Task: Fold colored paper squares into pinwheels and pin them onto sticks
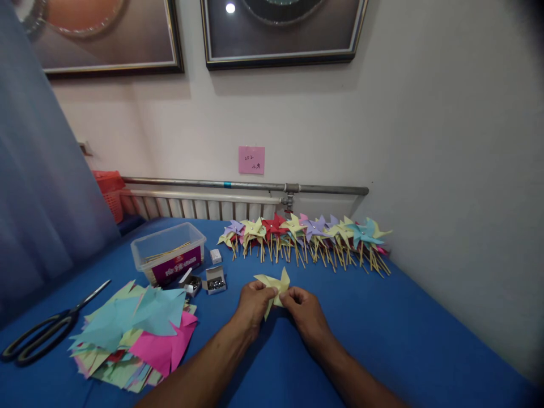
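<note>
A pale yellow paper pinwheel [278, 281] is pinched between my two hands over the blue table, its points folded toward the middle. My left hand [254, 303] grips its left side, thumb pressing near the centre. On the right side, my right hand [305, 309] holds it with thumb and fingertips. No stick shows on this pinwheel, and whether a pin sits in its centre is hidden by my thumbs. Left of my hands, two small opened boxes [216, 281] hold shiny metal pins.
Finished pinwheels on sticks [293, 229] lie in a row at the back. A plastic tub [176, 266] holds sticks. Cut coloured paper [131, 328] is piled at the left beside black-handled scissors [59, 328]. A small closed box [215, 256] stands near the tub. Behind runs a radiator pipe [191, 183].
</note>
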